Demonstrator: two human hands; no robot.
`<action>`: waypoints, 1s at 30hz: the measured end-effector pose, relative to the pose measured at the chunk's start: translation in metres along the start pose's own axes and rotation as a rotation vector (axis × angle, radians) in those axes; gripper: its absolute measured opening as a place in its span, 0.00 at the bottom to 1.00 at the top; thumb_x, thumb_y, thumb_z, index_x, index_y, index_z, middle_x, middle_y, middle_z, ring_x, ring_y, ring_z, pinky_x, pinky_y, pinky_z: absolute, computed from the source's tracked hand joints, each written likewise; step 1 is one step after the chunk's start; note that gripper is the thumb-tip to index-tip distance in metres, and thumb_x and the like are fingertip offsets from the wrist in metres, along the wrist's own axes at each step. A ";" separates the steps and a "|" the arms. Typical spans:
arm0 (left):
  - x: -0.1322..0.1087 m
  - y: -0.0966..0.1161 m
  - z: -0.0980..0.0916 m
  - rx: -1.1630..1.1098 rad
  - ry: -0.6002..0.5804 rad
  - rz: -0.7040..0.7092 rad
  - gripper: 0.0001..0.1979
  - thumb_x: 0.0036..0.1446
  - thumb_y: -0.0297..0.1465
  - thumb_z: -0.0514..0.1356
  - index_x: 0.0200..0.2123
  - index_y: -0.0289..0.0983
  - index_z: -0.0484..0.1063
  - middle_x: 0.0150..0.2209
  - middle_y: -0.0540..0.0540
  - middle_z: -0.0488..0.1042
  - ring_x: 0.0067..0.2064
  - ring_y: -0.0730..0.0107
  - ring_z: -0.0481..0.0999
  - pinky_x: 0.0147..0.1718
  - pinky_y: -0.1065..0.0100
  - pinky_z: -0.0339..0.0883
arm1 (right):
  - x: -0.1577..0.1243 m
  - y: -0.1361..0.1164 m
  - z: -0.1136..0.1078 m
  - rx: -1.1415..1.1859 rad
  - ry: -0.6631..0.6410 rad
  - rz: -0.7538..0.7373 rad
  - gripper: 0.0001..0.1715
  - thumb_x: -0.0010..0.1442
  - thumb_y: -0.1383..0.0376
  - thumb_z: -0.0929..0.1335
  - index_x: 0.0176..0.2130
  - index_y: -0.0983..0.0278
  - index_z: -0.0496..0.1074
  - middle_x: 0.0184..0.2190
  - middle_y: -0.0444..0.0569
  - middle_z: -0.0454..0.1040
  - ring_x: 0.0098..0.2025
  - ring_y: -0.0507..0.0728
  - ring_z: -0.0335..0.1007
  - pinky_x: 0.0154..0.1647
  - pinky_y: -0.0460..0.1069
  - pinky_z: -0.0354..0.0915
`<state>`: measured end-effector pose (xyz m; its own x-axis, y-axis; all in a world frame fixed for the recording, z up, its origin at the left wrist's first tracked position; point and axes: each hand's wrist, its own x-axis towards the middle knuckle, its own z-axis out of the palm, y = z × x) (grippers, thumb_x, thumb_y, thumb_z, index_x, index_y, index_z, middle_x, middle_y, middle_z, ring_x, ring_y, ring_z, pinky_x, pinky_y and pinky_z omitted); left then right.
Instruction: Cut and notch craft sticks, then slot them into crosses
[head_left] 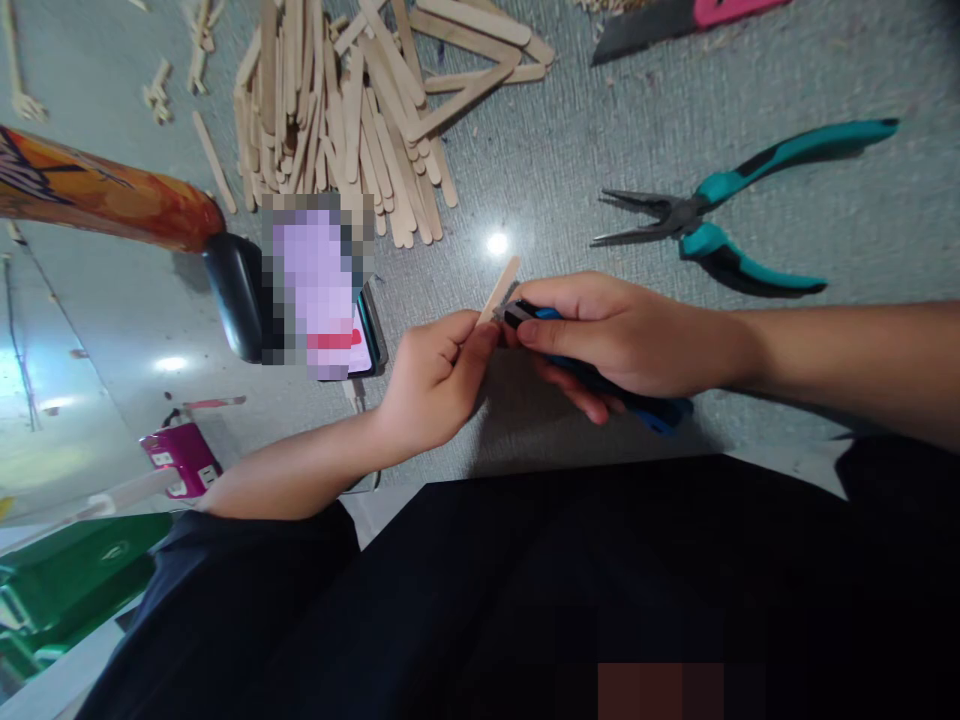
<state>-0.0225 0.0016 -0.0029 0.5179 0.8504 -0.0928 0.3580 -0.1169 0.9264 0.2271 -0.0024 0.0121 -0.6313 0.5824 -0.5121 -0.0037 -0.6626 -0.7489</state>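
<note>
My left hand (pixel 442 375) is closed, pinching a wooden craft stick (pixel 499 290) between thumb and fingers; the stick's rounded end points up and away. In my right hand (pixel 611 330) is a blue and black utility knife (pixel 559 345), its handle running back under the palm. The knife's tip and grey blade lie against or right beside the stick, close to my left thumb; exact contact cannot be made out. A large pile of craft sticks (pixel 360 130) lies beyond my hands. Long-nose pliers (pixel 694 215) with teal and black handles rest, jaws apart, beyond my right hand.
A partly blurred phone (pixel 367 335) with a cable lies left of my hands, beside a black rounded case (pixel 238 300) and an orange can (pixel 112 195). A pink-handled saw (pixel 652 28) is at the far edge. A purple box (pixel 184 460) sits at left.
</note>
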 end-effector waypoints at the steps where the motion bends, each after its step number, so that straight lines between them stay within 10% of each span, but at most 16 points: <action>1: 0.000 0.000 0.001 0.002 0.005 0.011 0.25 0.87 0.46 0.60 0.37 0.39 0.80 0.24 0.52 0.70 0.26 0.73 0.68 0.28 0.68 0.62 | 0.000 0.000 0.000 -0.003 0.003 0.000 0.20 0.86 0.57 0.74 0.41 0.58 0.68 0.23 0.36 0.73 0.17 0.52 0.75 0.15 0.46 0.59; 18: -0.008 0.008 0.011 0.147 -0.007 0.088 0.23 0.87 0.38 0.58 0.32 0.43 0.64 0.23 0.54 0.65 0.23 0.73 0.59 0.26 0.62 0.51 | -0.007 -0.001 0.021 -0.016 0.091 0.133 0.24 0.87 0.62 0.70 0.35 0.58 0.66 0.23 0.37 0.70 0.14 0.51 0.73 0.13 0.45 0.64; 30: -0.001 0.000 0.000 -0.127 -0.051 -0.034 0.26 0.85 0.50 0.63 0.35 0.41 0.81 0.22 0.52 0.70 0.23 0.73 0.65 0.23 0.65 0.55 | 0.003 0.001 0.007 0.074 -0.035 0.079 0.21 0.87 0.64 0.67 0.37 0.58 0.68 0.22 0.37 0.71 0.14 0.52 0.72 0.12 0.45 0.62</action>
<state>-0.0230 0.0008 -0.0032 0.5469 0.8253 -0.1405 0.2764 -0.0195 0.9608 0.2198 -0.0041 0.0127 -0.6590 0.5109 -0.5520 -0.0093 -0.7394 -0.6732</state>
